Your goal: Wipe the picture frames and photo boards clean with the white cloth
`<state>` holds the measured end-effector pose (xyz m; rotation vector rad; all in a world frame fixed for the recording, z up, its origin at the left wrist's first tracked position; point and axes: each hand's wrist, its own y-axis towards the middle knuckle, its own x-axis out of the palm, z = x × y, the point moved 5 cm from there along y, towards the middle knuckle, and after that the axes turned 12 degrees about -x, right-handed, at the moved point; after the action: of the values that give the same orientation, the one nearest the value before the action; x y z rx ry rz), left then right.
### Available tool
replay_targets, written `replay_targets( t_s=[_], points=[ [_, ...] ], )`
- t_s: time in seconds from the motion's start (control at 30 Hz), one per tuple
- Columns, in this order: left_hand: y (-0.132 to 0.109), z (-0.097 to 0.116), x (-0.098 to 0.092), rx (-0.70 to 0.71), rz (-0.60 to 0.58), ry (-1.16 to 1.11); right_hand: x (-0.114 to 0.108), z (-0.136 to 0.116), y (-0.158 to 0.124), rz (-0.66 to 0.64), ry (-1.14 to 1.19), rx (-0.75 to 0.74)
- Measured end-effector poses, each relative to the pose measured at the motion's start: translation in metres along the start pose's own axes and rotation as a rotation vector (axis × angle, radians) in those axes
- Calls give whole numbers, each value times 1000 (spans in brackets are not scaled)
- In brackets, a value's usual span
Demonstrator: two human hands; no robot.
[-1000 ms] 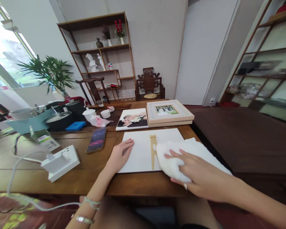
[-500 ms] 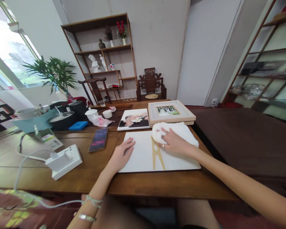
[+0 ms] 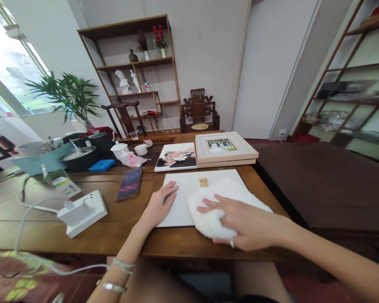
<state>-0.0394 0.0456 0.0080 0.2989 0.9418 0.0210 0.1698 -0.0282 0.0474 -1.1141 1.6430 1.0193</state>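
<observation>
A flat white board (image 3: 178, 206) lies near the table's front edge. My left hand (image 3: 159, 205) rests on its left side with the fingers stretched out. Under my right hand (image 3: 244, 219) is a fluffy white cloth (image 3: 205, 210), gripped between thumb and fingers and pressed over the board's right front part. Part of the cloth overhangs the board's front edge. Above the cloth shows the top of a tan wooden stand (image 3: 203, 182) fixed on the board; its legs are covered.
Behind the board lie a photo print (image 3: 177, 156) and a pale wooden picture frame (image 3: 240, 153). At the left are a white power strip (image 3: 85, 212), an opened small box (image 3: 63, 183), a blue block (image 3: 101, 165) and a white teapot (image 3: 120, 150). A cable hangs past the table's edge.
My right hand has drawn the cloth from the board's back part toward its front edge, covering the stand's legs. My left hand stays in place.
</observation>
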Motion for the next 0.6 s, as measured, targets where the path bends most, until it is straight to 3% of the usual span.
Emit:
replay_targets(
  t_s=[0.2, 0.33, 0.47, 0.6],
  points=[
    [0, 1, -1, -29, -17, -35, -9, 74, 23, 153, 50, 280],
    [-1, 1, -1, -28, -16, -38, -11, 101, 41, 209, 15, 336],
    [-1, 1, -2, -29, -10, -31, -8, 95, 55, 233, -58, 313],
    [0, 0, 0, -26, -13, -41, 4, 55, 57, 132, -174, 176]
  ],
)
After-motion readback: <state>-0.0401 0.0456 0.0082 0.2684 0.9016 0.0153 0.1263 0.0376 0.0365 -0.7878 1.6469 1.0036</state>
